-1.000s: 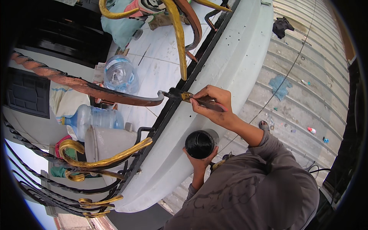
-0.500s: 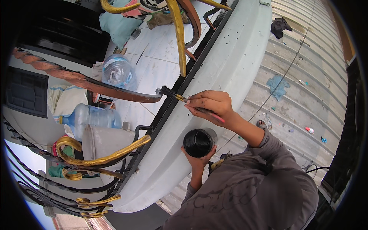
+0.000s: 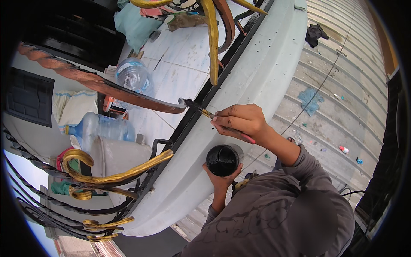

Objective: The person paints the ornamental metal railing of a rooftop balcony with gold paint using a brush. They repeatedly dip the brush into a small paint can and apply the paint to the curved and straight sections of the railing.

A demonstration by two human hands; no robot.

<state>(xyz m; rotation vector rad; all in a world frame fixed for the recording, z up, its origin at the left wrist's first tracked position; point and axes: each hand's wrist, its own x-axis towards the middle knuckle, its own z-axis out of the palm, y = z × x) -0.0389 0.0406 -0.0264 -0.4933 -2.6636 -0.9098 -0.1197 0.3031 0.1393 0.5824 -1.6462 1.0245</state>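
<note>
My right hand (image 3: 242, 122) pinches a thin paintbrush (image 3: 207, 114) with a pinkish-red handle end. Its dark bristles are against the grey tip of a reddish-brown metal bar (image 3: 141, 101), which is twisted farther left. Whether the bristles press on the tip or just meet it is hard to tell. Below, my left hand (image 3: 222, 175) is wrapped round a clear jar of black paint (image 3: 223, 159), held upright with its mouth up. Close beside both hands runs a black metal rail (image 3: 192, 109) along a pale, smooth ledge (image 3: 239, 90).
Gold-tipped curled bars (image 3: 124, 173) jut from the railing. Past it are a large blue water bottle (image 3: 100, 130), a clear one (image 3: 133, 77), and a grey bucket (image 3: 122, 156). Right of the ledge lies a ribbed roof (image 3: 325, 124) with a blue rag (image 3: 310, 100) and a black cloth (image 3: 316, 35).
The view has shifted slightly, so the bars and rail sit a little farther right. The brush stays at the bar's tip, and the jar is held in much the same place.
</note>
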